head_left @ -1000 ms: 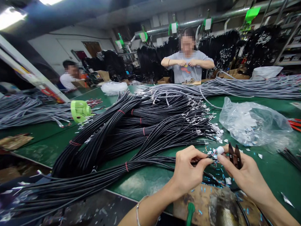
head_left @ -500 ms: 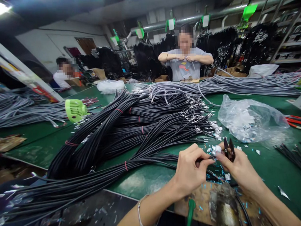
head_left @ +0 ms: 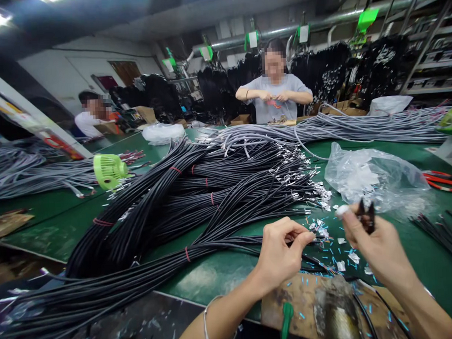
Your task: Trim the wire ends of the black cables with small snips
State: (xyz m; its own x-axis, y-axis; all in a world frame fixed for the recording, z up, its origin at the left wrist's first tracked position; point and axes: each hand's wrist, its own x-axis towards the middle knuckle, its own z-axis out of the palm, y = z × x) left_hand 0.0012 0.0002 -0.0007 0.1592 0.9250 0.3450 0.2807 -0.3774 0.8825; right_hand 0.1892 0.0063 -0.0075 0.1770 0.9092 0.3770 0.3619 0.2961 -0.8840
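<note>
Workshop background: one co-worker (head_left: 277,96) across the green surface (head_left: 222,273), another person (head_left: 86,115) far left, gray cables (head_left: 358,129) strewn along the far side. Left hand (head_left: 281,251) at center right: thumb and fingers pinching a black cable (head_left: 317,239) near its end, thin wires poking out past the fingertips. Right hand (head_left: 380,245) apart from it, slightly blurred: fingers closed round dark cutters (head_left: 367,216), tips pointing up; white bit (head_left: 342,211) at the thumb tip, can't tell if wrap or scrap. Big pile of black cables (head_left: 212,202) left of the hands, red ties on several bundles, stripped ends mostly toward the right. White and blue scraps (head_left: 340,264) scattered between and below the hands. Clear plastic bag (head_left: 374,179) beyond right hand, orange-handled tool (head_left: 443,181) beside it. Nearest edge: wooden board (head_left: 273,306) with worn metal block (head_left: 338,304) on top; green fan (head_left: 108,171) far left.
</note>
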